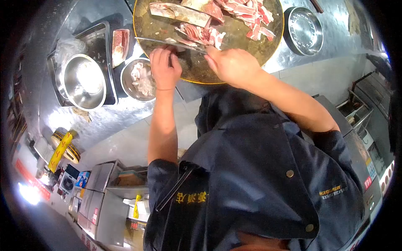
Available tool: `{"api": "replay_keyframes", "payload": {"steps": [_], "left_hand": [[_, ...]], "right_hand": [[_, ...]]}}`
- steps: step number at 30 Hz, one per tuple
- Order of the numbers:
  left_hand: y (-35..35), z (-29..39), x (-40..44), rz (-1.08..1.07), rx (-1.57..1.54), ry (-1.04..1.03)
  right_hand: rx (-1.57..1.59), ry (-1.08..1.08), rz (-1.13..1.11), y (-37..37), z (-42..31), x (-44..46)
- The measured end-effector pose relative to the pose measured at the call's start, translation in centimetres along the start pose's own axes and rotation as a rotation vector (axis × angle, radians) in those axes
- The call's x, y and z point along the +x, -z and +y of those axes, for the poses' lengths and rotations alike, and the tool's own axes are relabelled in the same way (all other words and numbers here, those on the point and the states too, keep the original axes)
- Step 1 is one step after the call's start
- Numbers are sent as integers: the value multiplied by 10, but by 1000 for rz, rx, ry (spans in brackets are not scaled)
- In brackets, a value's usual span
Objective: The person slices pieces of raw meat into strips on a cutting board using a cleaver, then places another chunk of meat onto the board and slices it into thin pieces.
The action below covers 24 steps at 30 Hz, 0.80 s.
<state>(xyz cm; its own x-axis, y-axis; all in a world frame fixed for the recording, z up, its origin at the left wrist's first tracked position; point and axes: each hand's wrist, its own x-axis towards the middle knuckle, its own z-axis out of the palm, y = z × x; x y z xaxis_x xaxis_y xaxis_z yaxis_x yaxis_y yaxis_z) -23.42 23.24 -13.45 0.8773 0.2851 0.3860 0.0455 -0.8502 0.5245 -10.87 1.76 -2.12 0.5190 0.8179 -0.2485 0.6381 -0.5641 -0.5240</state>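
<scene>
My right hand (238, 67) is closed around the handle of a knife (188, 45), whose blade points left across the round cutting board (247, 46). Beside the tip end of the blade is my left hand (165, 69), its fingers curled in and the thumb bent. What lies under those fingers, if anything, is hidden. Just beyond the blade sits a small pile of sliced meat (205, 35). Farther back on the board are a long slab of meat (182, 13) and a spread of more meat slices (253, 19).
Left of the board stand a metal bowl with pale scraps (139, 90), a strip of meat (120, 47), and a dark tray (109, 69) holding a larger metal bowl (85, 98) and clear plastic. A round metal pan (305, 31) stands on the right.
</scene>
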Motion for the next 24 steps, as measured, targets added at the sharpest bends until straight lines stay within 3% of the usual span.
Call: {"api": "replay_keyframes", "payload": {"steps": [7, 11, 13, 16, 19, 23, 24], "left_hand": [[-2, -9, -12, -24, 21, 31], [-1, -8, -5, -13, 10, 10], [-2, -6, -8, 19, -7, -13], [-5, -8, -9, 78, 41, -11], [-2, -10, -10, -1, 16, 16], [-10, -21, -16, 78, -4, -38], [-9, -16, -13, 101, 3, -47]], "right_hand": [[-36, -102, -165, 31, -12, -23], [59, 82, 81, -25, -4, 21], [59, 56, 82, -4, -10, 11], [-42, -24, -93, 35, -10, -20], [-14, -37, -92, 31, -9, -21], [108, 96, 105, -27, -7, 29], [107, 61, 57, -20, -8, 28]]}}
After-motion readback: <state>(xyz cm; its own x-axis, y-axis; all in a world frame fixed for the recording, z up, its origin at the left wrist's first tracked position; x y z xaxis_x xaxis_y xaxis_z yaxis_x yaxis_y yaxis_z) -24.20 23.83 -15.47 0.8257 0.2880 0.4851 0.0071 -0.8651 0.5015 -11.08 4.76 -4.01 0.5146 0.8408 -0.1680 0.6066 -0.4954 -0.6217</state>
